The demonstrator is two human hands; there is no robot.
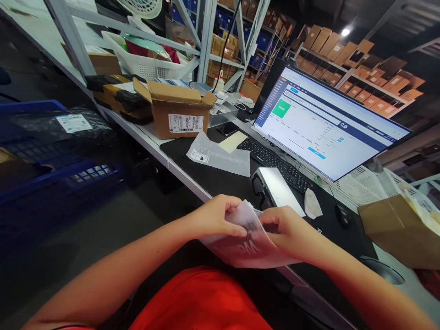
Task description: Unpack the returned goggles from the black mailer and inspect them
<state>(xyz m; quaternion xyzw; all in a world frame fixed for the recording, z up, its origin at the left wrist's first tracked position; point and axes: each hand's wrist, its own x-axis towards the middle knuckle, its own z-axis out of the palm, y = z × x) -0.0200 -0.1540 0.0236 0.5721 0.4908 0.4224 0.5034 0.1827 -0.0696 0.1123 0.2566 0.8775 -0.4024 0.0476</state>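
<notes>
A frosted, translucent plastic bag point(242, 254) with pale lettering is held just above my lap, at the desk's front edge. My left hand point(220, 217) is closed on its upper left edge, thumb across the front. At the mouth of the bag, my right hand point(287, 231) grips the right side; its fingertips are partly hidden by the plastic. Just beyond my hands lies a white and black box point(280, 190). Farther back, a second frosted bag point(220, 158) with a barcode label rests flat, with a pale yellow paper point(233, 142) on it.
An opened cardboard box point(180, 110) stands at the back left of the desk mat. A keyboard point(275, 162) lies below the lit monitor point(323, 123), and a mouse point(343, 215) is to the right. Blue crates point(58, 183) stand at left; another carton point(400, 229) sits far right.
</notes>
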